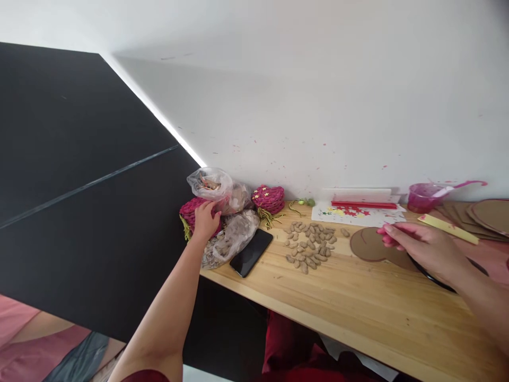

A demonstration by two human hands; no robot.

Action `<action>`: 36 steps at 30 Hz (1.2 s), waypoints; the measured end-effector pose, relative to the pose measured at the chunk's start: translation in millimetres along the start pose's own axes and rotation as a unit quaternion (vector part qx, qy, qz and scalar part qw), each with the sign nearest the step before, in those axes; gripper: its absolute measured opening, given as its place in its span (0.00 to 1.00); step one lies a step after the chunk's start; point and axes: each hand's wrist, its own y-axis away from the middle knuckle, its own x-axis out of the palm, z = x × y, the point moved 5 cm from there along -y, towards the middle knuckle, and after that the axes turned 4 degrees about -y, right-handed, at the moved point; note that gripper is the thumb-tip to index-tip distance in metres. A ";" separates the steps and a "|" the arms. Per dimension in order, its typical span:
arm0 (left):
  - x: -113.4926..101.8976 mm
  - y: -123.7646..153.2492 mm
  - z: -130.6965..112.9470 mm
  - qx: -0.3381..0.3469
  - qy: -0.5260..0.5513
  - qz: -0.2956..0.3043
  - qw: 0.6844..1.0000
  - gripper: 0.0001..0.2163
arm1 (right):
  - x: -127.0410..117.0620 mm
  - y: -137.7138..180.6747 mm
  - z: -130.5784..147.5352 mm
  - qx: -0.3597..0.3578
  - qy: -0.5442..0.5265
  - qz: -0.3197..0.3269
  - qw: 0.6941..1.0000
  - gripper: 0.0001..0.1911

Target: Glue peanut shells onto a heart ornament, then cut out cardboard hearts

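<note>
My left hand (205,220) reaches over a magenta-painted bumpy bundle (190,210) with a yellow-green tassel, its fingers curled over the bundle's top and right side. Beside it lie clear plastic bags (240,228), one apparently full of peanuts. A second magenta bundle (269,198), dotted with gold stars, rests against the wall. My right hand (417,245) is held with its pink-stained fingertips pinched together. What they hold, if anything, is too small to make out. Below it is a rounded brown cardboard piece (363,245) with a dark red edge.
Loose peanuts (310,245) and a black phone (252,252) lie on the wooden table (342,302). Along the wall are white paper (318,213) with star sequins, red sticks (363,205) and a pink-stained cup (423,199). A black panel (99,223) borders the left.
</note>
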 end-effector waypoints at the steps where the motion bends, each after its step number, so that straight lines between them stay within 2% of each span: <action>1: 0.8 -0.4 -2.1 0.000 -0.001 0.001 1.000 0.12 | -0.5 0.8 0.7 -0.002 0.006 -0.002 1.000 0.20; 4: 4.9 11.0 -14.6 0.012 -0.009 0.003 1.000 0.09 | -4.7 7.4 8.7 -0.024 0.012 -0.034 0.999 0.19; 6: 11.0 28.6 -28.5 0.017 -0.006 -0.015 1.000 0.06 | -7.0 12.9 18.4 -0.068 0.013 -0.050 0.996 0.18; 8: 24.4 51.0 -45.3 -0.009 0.013 -0.013 1.000 0.11 | -10.7 15.4 24.2 -0.093 0.006 -0.081 0.992 0.20; 10: 47.2 74.4 -70.7 -0.008 0.066 0.045 0.997 0.16 | -13.9 13.9 25.2 -0.096 -0.010 -0.107 0.990 0.23; 11: 59.9 85.4 -87.4 0.015 0.113 0.086 0.990 0.16 | -15.2 11.9 25.5 -0.098 -0.012 -0.114 0.989 0.25; 12: 71.6 95.4 -104.9 0.043 0.160 0.121 0.979 0.15 | -17.0 9.4 25.5 -0.093 -0.015 -0.123 0.988 0.26; 14: 88.0 110.0 -137.7 0.108 0.204 0.137 0.963 0.09 | -22.7 3.2 27.4 -0.076 -0.030 -0.142 0.987 0.24; 15: 95.2 114.8 -151.8 0.134 0.212 0.145 0.957 0.07 | -25.6 -0.5 29.9 -0.069 -0.036 -0.139 0.987 0.21; 17: 105.6 120.5 -176.1 0.175 0.226 0.153 0.946 0.12 | -30.3 -8.0 39.7 -0.086 -0.018 -0.098 0.991 0.09; 18: 109.3 122.6 -188.2 0.201 0.230 0.162 0.938 0.14 | -34.2 -10.3 45.3 -0.103 0.011 -0.087 0.991 0.08; 20: 114.5 127.6 -214.0 0.264 0.224 0.193 0.918 0.18 | -42.9 -12.0 51.4 -0.112 0.094 -0.083 0.986 0.12; 22: 120.2 134.6 -241.1 0.317 0.184 0.240 0.899 0.18 | -48.6 -9.3 49.8 -0.088 0.201 -0.081 0.972 0.18; 24: 129.6 139.0 -264.3 0.299 0.129 0.283 0.902 0.20 | -49.6 -3.3 43.5 -0.056 0.314 -0.067 0.945 0.18; 25: 135.4 142.0 -276.4 0.295 0.106 0.303 0.900 0.21 | -49.2 0.2 40.1 -0.046 0.350 -0.060 0.934 0.15; 27: 148.7 148.8 -301.3 0.315 0.075 0.326 0.888 0.30 | -47.9 6.4 34.6 -0.039 0.385 -0.049 0.921 0.11; 29: 163.7 152.7 -321.1 0.325 0.055 0.324 0.887 0.34 | -47.3 10.1 30.7 -0.037 0.406 -0.033 0.912 0.13; 31: 179.4 154.2 -332.7 0.309 0.054 0.330 0.890 0.38 | -47.3 12.1 28.4 -0.035 0.430 -0.004 0.902 0.20; 34: 196.4 155.0 -337.2 0.286 0.076 0.343 0.891 0.40 | -47.9 14.9 26.5 -0.001 0.464 0.055 0.884 0.31; 36: 201.7 154.4 -333.2 0.281 0.088 0.337 0.894 0.40 | -48.5 18.1 27.3 0.040 0.485 0.088 0.869 0.31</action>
